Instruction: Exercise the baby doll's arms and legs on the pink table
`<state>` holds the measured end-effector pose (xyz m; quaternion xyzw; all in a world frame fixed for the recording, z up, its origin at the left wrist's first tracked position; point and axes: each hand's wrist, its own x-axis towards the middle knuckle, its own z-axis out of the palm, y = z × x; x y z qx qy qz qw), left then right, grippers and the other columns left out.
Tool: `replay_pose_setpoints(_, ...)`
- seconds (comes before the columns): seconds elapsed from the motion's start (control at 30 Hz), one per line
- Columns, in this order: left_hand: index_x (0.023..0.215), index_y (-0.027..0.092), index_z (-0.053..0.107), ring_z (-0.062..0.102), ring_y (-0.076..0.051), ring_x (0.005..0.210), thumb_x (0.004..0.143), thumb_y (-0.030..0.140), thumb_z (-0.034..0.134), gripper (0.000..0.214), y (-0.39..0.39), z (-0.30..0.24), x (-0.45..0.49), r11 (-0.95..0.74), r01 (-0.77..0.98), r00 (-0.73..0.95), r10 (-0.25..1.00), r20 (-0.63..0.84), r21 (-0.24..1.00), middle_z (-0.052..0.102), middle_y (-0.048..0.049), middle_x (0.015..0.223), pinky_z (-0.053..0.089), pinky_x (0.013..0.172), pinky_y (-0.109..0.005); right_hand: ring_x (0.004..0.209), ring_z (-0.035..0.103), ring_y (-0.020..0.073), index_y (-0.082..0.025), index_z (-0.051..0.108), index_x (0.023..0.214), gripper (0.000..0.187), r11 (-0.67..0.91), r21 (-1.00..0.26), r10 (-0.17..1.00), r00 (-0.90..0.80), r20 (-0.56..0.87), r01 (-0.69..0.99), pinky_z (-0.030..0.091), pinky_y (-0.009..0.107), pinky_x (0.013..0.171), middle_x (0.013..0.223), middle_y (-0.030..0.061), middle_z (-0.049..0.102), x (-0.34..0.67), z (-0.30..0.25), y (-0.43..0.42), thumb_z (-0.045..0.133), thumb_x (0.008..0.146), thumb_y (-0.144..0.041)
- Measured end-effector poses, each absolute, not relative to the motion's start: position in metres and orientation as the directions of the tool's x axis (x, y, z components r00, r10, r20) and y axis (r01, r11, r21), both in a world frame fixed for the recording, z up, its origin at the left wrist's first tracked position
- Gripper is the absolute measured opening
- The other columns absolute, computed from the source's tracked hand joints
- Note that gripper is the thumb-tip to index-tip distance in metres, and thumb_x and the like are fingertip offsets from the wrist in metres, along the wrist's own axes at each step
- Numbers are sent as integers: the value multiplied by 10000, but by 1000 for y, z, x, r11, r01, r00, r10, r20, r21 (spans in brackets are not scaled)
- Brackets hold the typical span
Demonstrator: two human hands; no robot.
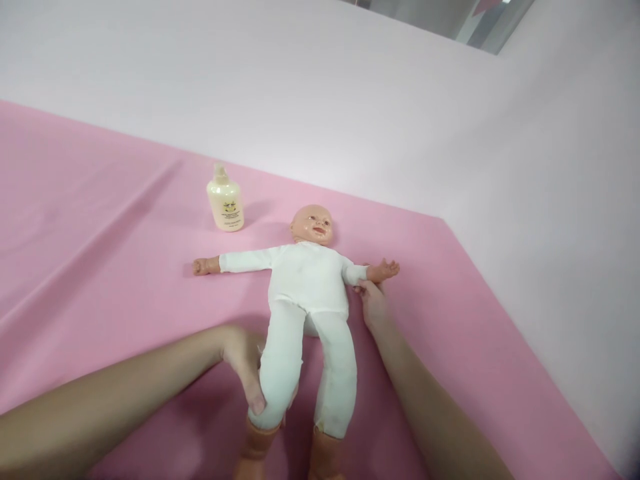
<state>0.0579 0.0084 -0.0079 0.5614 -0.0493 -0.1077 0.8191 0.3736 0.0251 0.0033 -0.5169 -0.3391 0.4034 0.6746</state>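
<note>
A baby doll [307, 280] with a white cloth body lies on its back, its head pointing away from me and its arms spread sideways. My left hand [249, 367] is wrapped round the doll's lower leg on the left, thumb on top and the other fingers mostly hidden beneath. At the doll's arm on the right, my right hand [373, 300] grips the sleeve near the wrist, with its fingers partly behind it. The doll's feet reach the bottom edge of the view.
A pump bottle [227, 207] of pale yellow liquid stands upright to the left of the doll's head. Pink cloth [125, 267] with some creases covers the table. White wall panels [250, 80] rise behind and to the right of the table.
</note>
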Motion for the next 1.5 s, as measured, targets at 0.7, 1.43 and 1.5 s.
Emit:
replay_pose_setpoints(0.7,1340,197,875,897,-367,1198,681,390,1146,738,9,-5,57,308,121,973,-227,-50,944,913,-92,1256,758,961,-403,835,569,224,-300,701,1206,629,55,-973,894,446,-53,-226,539,394,792,961,-1,695,374,8,24,839,595,-366)
replay_pose_setpoints(1.43,1354,204,881,885,-348,1241,696,357,1146,726,9,6,57,306,149,972,-220,-82,940,914,-75,1272,740,1037,-372,839,587,240,-313,711,1252,634,50,-984,895,445,-33,-172,564,432,826,1011,32,700,375,2,26,807,630,-397)
replay_pose_setpoints(1.5,1361,205,882,883,-347,1254,687,365,1151,743,9,6,57,302,156,971,-223,-89,940,913,-77,1284,739,1039,-366,854,588,247,-311,703,1268,652,45,-985,896,444,-34,-167,558,432,818,1032,39,699,374,2,26,800,630,-407)
